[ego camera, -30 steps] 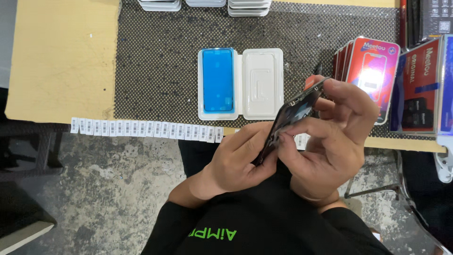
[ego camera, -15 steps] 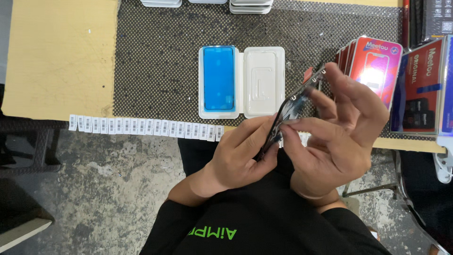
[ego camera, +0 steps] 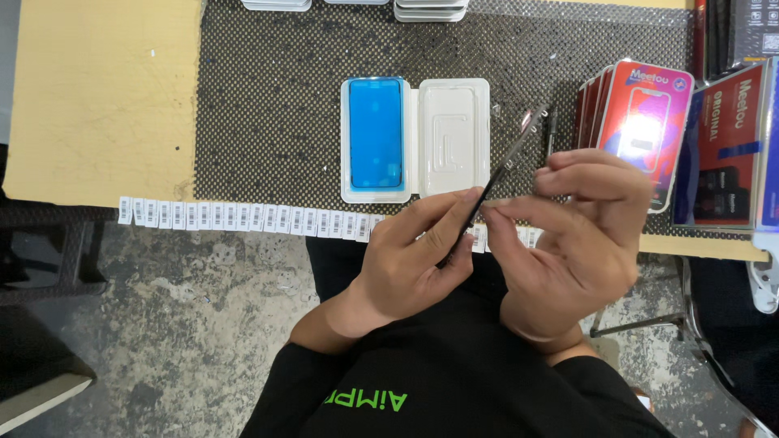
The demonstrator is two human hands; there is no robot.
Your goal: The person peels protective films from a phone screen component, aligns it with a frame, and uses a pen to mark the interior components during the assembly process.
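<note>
My left hand grips a thin dark phone screen panel by its lower end and holds it edge-on, tilted up toward the right, above the table's front edge. My right hand pinches the panel's right edge at mid-length with thumb and forefinger. Just behind the panel lies an open white plastic tray on the black mesh mat; its left half carries a blue phone-shaped film, its right half shows a moulded recess.
A strip of small white barcode stickers hangs along the yellow table's front edge. Red product boxes stand at the right. White tray stacks sit at the back. Thin black tool lies beside the tray.
The panel has turned from showing part of its face to nearly edge-on and risen slightly. My right fingers slid from wrapping its upper end to pinching its edge.
</note>
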